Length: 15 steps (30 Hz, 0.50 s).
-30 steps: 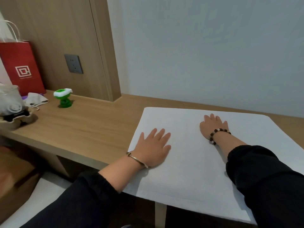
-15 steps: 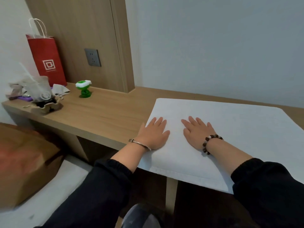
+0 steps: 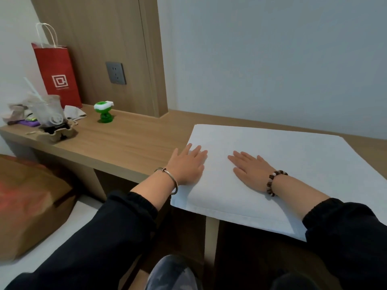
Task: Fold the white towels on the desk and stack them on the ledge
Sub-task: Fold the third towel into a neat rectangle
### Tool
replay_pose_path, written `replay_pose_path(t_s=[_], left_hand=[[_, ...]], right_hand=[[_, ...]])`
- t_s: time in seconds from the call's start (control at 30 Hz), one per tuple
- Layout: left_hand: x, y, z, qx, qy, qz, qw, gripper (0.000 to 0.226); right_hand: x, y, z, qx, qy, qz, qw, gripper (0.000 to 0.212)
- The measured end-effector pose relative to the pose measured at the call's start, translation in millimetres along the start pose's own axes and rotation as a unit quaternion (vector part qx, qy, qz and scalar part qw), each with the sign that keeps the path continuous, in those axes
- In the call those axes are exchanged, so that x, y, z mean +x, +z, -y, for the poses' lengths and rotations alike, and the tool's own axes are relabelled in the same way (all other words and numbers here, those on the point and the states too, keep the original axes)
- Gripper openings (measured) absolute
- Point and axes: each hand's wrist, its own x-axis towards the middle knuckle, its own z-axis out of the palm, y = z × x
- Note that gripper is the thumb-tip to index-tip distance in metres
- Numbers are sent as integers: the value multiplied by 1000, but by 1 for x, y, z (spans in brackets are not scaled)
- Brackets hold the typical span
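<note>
Pressing left hand [image 3: 186,164] and right hand [image 3: 249,170], both flat and unclenched, on white towel [image 3: 303,164], best sweeping creases outward before folding.

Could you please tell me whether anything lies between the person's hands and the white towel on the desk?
Nothing visible does. The left hand and the right hand both rest flat, fingers straight, directly on the white towel near its left end. The green gadget and red bag stand off to the left on the desk.
</note>
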Motion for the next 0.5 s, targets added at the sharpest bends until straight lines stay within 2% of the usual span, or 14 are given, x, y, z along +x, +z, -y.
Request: replay_pose_path(t_s=[0.07, 0.17, 0.3, 0.37, 0.43, 0.5], left_hand=[[5, -3, -17, -39, 40, 21, 998, 53], [15, -2, -42, -97, 73, 50, 991, 51], [30, 6, -66, -66, 57, 24, 996, 48], [34, 7, -70, -40, 51, -12, 998, 43], [38, 6, -70, -23, 44, -36, 998, 37], [42, 2, -73, -13, 33, -34, 999, 36]], right_hand=[[-13, -2, -18, -5, 50, -5, 999, 53], [-32, -9, -42, -16, 169, 0, 985, 56], [-57, -18, -62, -6, 294, 9, 956, 60], [-64, -21, -61, 3, 311, 28, 950, 65], [-65, -22, -53, 18, 280, 52, 959, 67], [-65, -24, -44, 15, 244, 64, 968, 58]])
